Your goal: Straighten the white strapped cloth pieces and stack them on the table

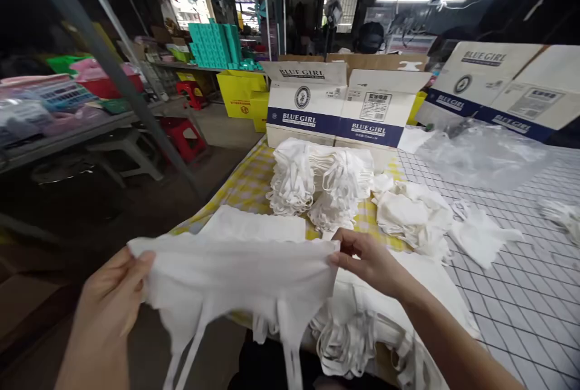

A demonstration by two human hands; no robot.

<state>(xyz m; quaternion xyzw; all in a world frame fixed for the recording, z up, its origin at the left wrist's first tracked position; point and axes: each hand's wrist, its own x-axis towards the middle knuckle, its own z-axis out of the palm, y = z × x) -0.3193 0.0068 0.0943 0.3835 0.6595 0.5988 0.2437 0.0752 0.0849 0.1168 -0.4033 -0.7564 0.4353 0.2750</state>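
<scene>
A white strappy bra top (226,269) is stretched out between my two hands, its band edge uppermost and its thin straps hanging down. My left hand (113,287) pinches the band's left end between thumb and fingers. At the right end, my right hand (362,260) grips the other corner. Behind the held top lies a flat white garment (254,224) on the table. Under my right forearm rests a heap of similar white garments (348,329), with looped straps dangling over the near edge.
Neat stacks of white strappy garments (321,175) stand on a yellow checked cloth (240,182). Behind them is a white and blue carton (303,100). Loose white garments (412,215) and clear plastic (489,151) lie to the right. A metal post (136,100) rises at the left.
</scene>
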